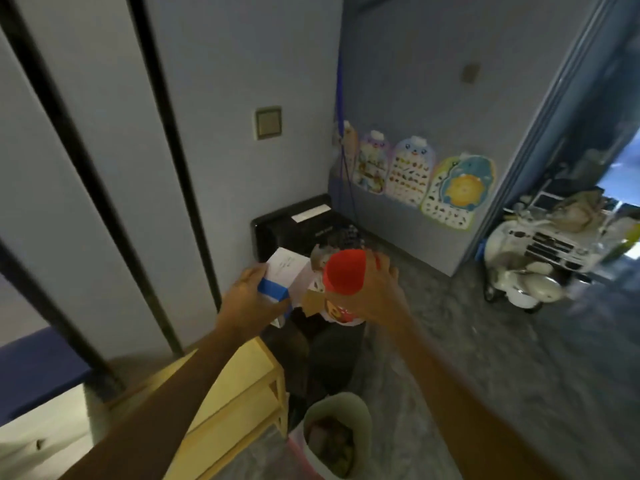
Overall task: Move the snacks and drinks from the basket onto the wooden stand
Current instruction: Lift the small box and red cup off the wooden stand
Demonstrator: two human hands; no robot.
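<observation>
So both hands are up and out in front, each with something in it. The left hand (pixel 247 294) is wrapped around a white rectangular carton with a blue band (pixel 282 277), fingers closed on the blue end, carton tilted with its far end pointing away. The right hand (pixel 372 299) is clamped on a red-topped round snack tub (pixel 343 277), gripping it from the right side so the red top faces the camera; the printing lower down on it is too blurry to read. Carton and tub sit just beside each other in the air, maybe touching, can't tell for sure. Below the left forearm is the light wooden slatted stand (pixel 239 393), against the grey wall panels with black strips (pixel 104 168). Just right of the stand, low in the view, there's a pale round basket (pixel 360 410) on the grey mottled floor (pixel 485 358) with more blurry stuff inside. Further back is a black box-shaped unit (pixel 277 226) in the corner, colourful kids' charts (pixel 412 181) on the wall, and a white toy ride-on car (pixel 540 258) off to the right.
</observation>
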